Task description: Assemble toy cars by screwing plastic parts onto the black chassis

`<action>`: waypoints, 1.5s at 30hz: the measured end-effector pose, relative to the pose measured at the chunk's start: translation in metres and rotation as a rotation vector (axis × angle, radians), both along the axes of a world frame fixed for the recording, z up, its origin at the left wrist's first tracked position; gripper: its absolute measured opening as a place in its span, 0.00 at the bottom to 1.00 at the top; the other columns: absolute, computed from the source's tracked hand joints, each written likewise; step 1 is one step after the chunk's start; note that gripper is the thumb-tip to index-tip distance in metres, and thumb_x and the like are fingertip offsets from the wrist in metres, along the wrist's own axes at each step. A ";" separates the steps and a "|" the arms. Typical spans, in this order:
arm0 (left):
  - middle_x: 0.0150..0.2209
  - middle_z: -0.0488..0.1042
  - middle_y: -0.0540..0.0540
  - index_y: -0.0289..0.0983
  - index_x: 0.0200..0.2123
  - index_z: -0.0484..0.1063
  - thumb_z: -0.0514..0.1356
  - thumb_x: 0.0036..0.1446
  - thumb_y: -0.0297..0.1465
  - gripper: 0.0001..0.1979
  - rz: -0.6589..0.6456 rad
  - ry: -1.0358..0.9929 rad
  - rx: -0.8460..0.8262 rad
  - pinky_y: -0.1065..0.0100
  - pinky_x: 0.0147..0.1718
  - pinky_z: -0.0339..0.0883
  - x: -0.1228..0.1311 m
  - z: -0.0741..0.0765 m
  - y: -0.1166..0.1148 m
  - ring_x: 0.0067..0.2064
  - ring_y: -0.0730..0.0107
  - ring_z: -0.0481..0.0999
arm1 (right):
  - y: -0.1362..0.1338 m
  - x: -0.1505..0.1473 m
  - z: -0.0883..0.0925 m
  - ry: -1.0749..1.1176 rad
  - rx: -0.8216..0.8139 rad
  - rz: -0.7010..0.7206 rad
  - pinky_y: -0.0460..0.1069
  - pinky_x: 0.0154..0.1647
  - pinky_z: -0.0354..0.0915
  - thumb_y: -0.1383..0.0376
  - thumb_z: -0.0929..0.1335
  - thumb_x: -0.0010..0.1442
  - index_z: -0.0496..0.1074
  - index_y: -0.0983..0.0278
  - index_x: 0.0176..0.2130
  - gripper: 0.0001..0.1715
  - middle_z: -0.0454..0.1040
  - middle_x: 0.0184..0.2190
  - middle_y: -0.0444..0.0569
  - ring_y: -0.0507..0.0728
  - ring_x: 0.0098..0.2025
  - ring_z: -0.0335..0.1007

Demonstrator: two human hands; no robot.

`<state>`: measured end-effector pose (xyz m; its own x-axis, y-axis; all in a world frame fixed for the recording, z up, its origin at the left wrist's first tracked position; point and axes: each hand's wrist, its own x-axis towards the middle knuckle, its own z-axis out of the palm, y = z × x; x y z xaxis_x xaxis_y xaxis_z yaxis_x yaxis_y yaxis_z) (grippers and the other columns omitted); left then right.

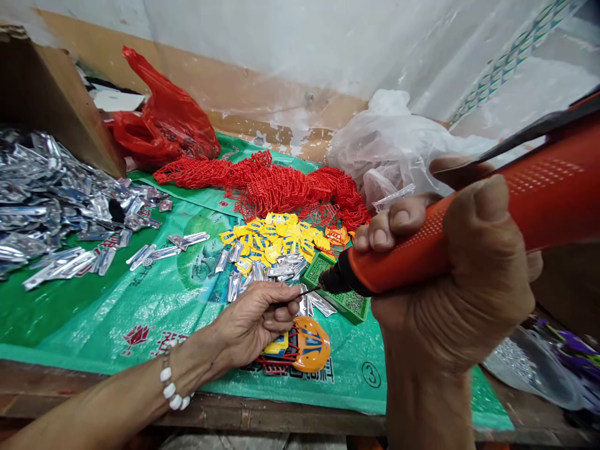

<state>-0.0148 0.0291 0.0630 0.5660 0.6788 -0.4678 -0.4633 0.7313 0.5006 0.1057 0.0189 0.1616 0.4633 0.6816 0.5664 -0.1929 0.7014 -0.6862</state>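
Note:
My right hand (469, 269) is wrapped round a red electric screwdriver (422, 250), which points left and down. Its thin bit (307, 292) reaches the fingertips of my left hand (262, 319). Those fingers are closed in a pinch around the bit's end; any small screw there is too hidden to make out. Just below my left hand lies a plastic toy assembly (312, 344), with an orange shell, a yellow and blue part and a red frame. My left hand partly covers it. Behind the screwdriver's tip stands a green basket (359, 306) holding small metal pieces.
Yellow plastic parts (276, 237) and silver parts (285, 267) are heaped behind my left hand. Farther back lie red lattice frames (281, 187), a red bag (169, 119) and clear bags (398, 144). A large silver pile (56, 194) and a carton (70, 106) stand left.

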 end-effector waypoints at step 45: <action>0.46 0.76 0.39 0.36 0.43 0.69 0.57 0.63 0.32 0.08 -0.448 1.036 2.119 0.59 0.39 0.65 -0.020 -0.045 -0.010 0.42 0.56 0.75 | -0.042 0.032 -0.050 -0.124 -0.258 -0.189 0.49 0.22 0.64 0.59 0.74 0.54 0.65 0.62 0.24 0.16 0.68 0.24 0.37 0.47 0.20 0.63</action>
